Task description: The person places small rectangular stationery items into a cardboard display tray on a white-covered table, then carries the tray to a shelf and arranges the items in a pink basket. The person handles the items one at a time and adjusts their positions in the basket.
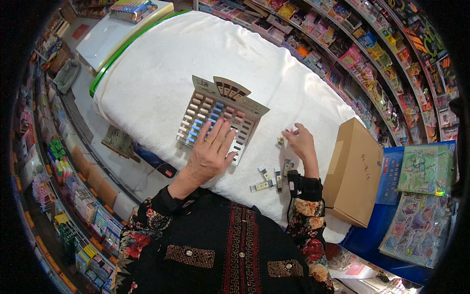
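My left hand (214,150) lies palm down over a cardboard display box (261,108) with a raised printed back. In the box stand rows of small erasers or similar sticks, white, blue, pink and dark (244,131); the hand hides part of them. To the right, my right hand (300,141) holds a small clear-wrapped pack (281,141) between thumb and fingers. Nearer to me several like packs lie loose on the white cloth (147,70), among them one (261,185) on its side and one (278,179) pointing away from me.
A brown cardboard box (354,172) stands at the table's right side. Beyond it, packaged sheets (415,228) lie on a blue surface. Shelves of packaged goods (341,47) curve along the far right, and more stocked shelves (88,217) run down the left. A white, green-edged surface (114,40) is at the upper left.
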Demonstrator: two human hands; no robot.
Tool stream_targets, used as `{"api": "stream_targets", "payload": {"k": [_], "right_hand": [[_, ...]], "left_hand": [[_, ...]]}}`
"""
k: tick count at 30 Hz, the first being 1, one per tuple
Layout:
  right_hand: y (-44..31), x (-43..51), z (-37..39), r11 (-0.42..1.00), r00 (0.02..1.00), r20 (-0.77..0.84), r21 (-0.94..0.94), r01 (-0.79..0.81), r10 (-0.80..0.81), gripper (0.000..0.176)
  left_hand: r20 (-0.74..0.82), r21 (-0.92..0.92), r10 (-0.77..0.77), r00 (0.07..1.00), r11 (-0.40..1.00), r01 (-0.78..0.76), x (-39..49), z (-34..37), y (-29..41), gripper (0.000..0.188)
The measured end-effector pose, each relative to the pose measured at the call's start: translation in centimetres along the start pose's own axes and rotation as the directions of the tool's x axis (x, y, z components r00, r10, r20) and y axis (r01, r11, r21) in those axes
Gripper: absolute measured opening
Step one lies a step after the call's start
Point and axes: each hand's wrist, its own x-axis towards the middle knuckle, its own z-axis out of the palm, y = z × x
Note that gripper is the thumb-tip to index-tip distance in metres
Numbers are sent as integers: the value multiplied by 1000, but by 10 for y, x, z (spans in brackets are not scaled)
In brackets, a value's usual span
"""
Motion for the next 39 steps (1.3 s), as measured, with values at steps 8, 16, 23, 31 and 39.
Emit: {"api": "stream_targets", "payload": {"k": [8, 16, 23, 31, 39], "right_hand": [[4, 6, 28, 998, 998, 7, -13, 66, -66, 35], [-59, -54, -22, 782, 845, -393, 365, 505, -362, 17], [-109, -45, -12, 618, 789, -452, 497, 610, -415, 14], [-120, -45, 20, 593, 609, -481, 208, 778, -631, 18], [-120, -43, 28, 562, 558, -414, 126, 818, -719, 30]], "left_hand": [[-143, -203, -60, 988, 979, 31, -4, -8, -7, 69], [-171, -131, -38, 985, 991, 16, -6, -5, -7, 67], [-183, -149, -40, 982, 989, 12, -7, -3, -8, 64], [-189, -119, -29, 982, 993, 7, -7, 0, -8, 63], [-198, -113, -29, 980, 994, 6, -6, -2, -8, 62]]}}
